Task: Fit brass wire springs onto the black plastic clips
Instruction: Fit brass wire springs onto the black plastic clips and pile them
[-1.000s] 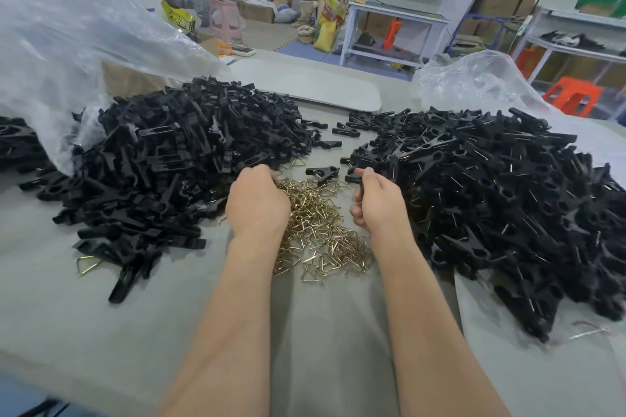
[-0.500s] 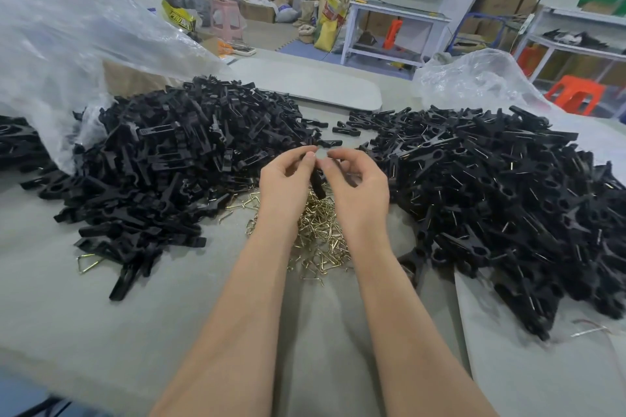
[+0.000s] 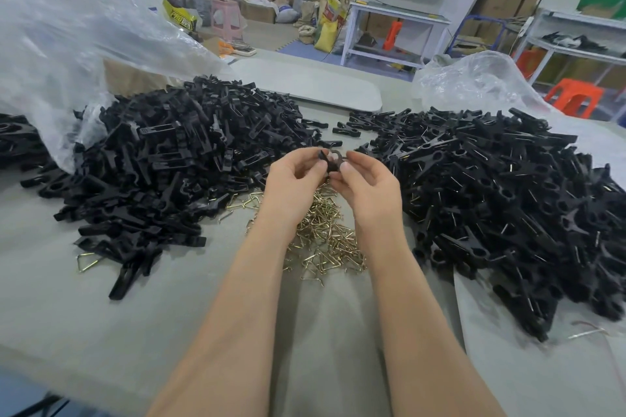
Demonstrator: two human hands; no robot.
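Black plastic clip (image 3: 330, 159): pinched between my left hand (image 3: 294, 179) and right hand (image 3: 367, 181), above brass wire springs (image 3: 321, 230), centre table. Step: seating spring, judged. Next: firm press.

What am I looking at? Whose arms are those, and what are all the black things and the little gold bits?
There is no machine here, just a person working. The camera sits on their head and looks down, so you see their own two arms. Their left hand and right hand pinch one black clip between the fingers, above a heap of brass wire springs. On the grey table lie two big piles of black clips: the left pile and the right pile, where shiny wire glints. A clear plastic bag lies behind the left pile.
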